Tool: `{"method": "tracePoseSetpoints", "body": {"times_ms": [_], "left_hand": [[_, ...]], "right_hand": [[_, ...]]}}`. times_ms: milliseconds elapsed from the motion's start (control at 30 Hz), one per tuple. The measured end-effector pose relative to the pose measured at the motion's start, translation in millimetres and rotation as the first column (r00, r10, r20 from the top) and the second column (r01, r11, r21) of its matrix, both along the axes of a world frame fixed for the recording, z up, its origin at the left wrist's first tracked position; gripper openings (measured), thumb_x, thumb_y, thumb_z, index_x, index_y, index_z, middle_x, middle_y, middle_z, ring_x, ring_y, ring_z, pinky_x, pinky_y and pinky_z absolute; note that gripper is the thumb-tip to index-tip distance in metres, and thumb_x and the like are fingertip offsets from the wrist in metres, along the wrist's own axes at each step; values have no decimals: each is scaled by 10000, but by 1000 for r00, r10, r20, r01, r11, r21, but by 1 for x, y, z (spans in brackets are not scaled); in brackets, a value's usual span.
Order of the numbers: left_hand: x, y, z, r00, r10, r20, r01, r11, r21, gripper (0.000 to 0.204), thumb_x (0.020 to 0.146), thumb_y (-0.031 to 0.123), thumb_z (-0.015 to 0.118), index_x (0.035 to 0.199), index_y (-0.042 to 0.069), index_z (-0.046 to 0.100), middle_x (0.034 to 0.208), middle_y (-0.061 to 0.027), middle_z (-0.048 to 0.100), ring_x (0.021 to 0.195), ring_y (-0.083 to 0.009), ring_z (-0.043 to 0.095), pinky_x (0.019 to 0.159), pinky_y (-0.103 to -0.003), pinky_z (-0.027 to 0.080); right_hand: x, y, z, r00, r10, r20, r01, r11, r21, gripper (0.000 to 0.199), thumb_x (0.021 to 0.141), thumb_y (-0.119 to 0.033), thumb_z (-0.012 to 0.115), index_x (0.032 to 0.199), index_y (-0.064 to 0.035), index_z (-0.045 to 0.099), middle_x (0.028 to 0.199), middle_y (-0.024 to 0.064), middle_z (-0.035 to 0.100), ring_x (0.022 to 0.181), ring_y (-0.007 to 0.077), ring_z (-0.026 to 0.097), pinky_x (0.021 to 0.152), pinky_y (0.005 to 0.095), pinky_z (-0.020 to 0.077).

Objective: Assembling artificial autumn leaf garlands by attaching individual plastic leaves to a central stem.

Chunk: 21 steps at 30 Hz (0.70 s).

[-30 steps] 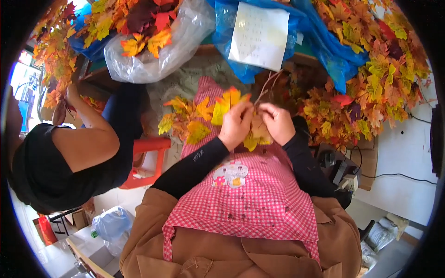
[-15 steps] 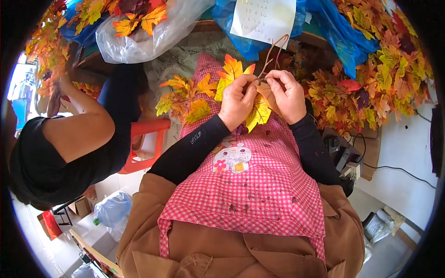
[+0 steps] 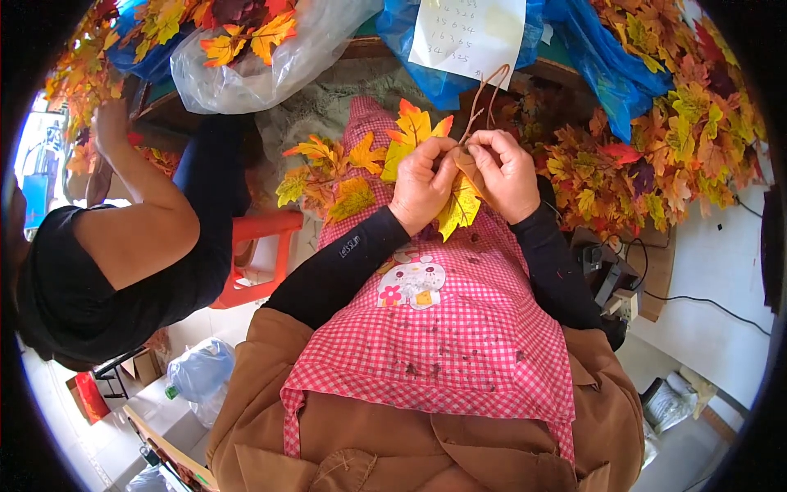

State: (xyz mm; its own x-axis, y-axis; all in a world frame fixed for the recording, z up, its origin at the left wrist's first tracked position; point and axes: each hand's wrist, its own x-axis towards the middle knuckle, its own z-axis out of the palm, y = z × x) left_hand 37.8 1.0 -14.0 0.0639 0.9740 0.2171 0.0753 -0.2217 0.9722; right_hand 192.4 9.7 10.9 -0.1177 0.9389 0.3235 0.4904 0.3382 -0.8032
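My left hand (image 3: 420,184) and my right hand (image 3: 510,179) are close together above my lap, thumbs and fingers pinched on an artificial maple leaf branch. Its thin brown stem (image 3: 475,109) rises from between them and loops at the far end. A yellow leaf (image 3: 461,207) hangs below the fingers, and a yellow-orange leaf (image 3: 412,129) sticks up beyond my left hand. More leaves (image 3: 351,199) spread left of that hand over my pink checked apron (image 3: 459,328). The exact pinch point is hidden by my fingertips.
Heaps of autumn leaves (image 3: 672,156) fill the right side. A white paper sheet (image 3: 467,33) and blue plastic (image 3: 602,66) hang at the table edge, beside a clear plastic bag (image 3: 238,78). At left, a co-worker (image 3: 123,238) sits by a red stool (image 3: 279,254).
My hands stay pinched together, with only small finger shifts; the right fingers have drawn in slightly toward the left. The co-worker's hand at left has moved up a little.
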Motion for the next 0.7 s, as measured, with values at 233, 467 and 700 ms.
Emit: {"method": "tracePoseSetpoints", "body": {"times_ms": [233, 467, 700], "left_hand": [[-1, 2, -8, 989, 76, -127, -50, 980, 195, 85, 874, 37, 592, 949, 5, 617, 751, -106, 642, 656, -164, 623, 610, -279, 493], [0, -4, -6, 983, 26, -179, 7, 983, 181, 72, 863, 36, 599, 929, 13, 619, 798, -151, 644, 704, -265, 646, 630, -321, 499], [-7, 0, -5, 963, -35, -267, 72, 989, 133, 91, 862, 42, 578, 936, -4, 604, 851, -170, 633, 800, -326, 632, 696, -344, 501]], "right_hand": [[2, -4, -6, 995, 29, -92, -35, 997, -72, 82, 876, -26, 601, 952, 6, 604, 858, 70, 641, 781, 119, 610, 715, 249, 485], [7, -10, -3, 983, 62, -175, -94, 978, -185, 113, 846, 3, 601, 955, 21, 623, 885, 108, 658, 820, 186, 660, 729, 280, 512], [6, -13, -9, 980, 100, -173, -138, 964, -227, 149, 870, 12, 590, 1019, 4, 592, 883, 45, 641, 829, 95, 609, 753, 238, 495]]}}
